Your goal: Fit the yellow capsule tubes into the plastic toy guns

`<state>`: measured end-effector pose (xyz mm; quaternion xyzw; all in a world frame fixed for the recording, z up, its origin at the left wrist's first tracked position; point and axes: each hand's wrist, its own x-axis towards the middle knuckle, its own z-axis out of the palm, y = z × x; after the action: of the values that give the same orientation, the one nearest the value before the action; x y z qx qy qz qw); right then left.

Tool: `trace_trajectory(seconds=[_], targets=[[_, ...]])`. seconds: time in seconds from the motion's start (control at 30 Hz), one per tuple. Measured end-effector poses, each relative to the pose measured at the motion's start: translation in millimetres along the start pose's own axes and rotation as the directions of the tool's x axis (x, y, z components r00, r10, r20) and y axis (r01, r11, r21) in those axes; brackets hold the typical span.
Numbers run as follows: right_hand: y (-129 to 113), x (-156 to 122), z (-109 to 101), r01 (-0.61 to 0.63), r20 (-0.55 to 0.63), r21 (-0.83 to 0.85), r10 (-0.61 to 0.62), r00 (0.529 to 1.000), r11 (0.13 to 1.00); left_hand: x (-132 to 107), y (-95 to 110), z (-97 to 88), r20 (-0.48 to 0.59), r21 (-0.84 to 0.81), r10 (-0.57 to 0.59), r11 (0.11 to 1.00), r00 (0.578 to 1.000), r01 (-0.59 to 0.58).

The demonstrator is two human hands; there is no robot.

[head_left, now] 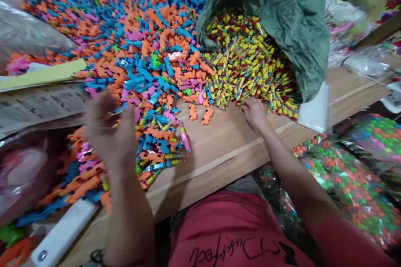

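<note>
A huge heap of small orange, blue and pink plastic pieces point(147, 46) covers the wooden table point(225, 150). Beside it, a pile of little yellow tubes with red and green caps point(250, 66) spills out of a green bag point(282, 4). My right hand point(255, 113) rests palm down at the near edge of the yellow tubes, fingers curled among them; whether it grips one is hidden. My left hand point(109, 131) is raised above the near pieces, blurred by motion, so its fingers cannot be read.
Newspaper point(37, 104) and a yellow sheet point(44, 74) lie at the left. A white flat object point(62, 233) sits at the near left edge. Clear bags of coloured pieces point(351, 179) lie at the right below the table. A white card point(315, 110) leans by the green bag.
</note>
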<state>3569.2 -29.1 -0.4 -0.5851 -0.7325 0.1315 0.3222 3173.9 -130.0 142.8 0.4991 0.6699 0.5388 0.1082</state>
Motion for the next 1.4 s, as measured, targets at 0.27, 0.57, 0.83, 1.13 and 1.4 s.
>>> trace_trajectory(seconds=[0.27,0.57,0.83,1.13,1.4], targets=[[-3,-11,19,0.026,0.086,-0.131,-0.015,0.996,0.991,-55,-15,179.7,0.676,0.234,0.049,0.932,0.735,-0.277],[-58,-44,20,-0.086,0.206,0.435,-0.007,0.979,0.896,-67,-34,164.2,0.711,-0.058,0.205,0.970,0.672,-0.234],[-82,-57,21,-0.120,0.204,0.640,-0.017,0.979,0.759,-91,-27,135.3,0.619,-0.321,0.352,0.929,0.702,-0.183],[-100,-58,4,-0.053,0.173,0.657,-0.082,0.982,0.752,-88,-22,124.3,0.598,-0.280,0.376,0.925,0.708,-0.255],[-109,-57,0,-0.096,0.232,0.656,-0.079,0.970,0.748,-79,-27,116.0,0.594,-0.211,0.492,0.859,0.636,-0.467]])
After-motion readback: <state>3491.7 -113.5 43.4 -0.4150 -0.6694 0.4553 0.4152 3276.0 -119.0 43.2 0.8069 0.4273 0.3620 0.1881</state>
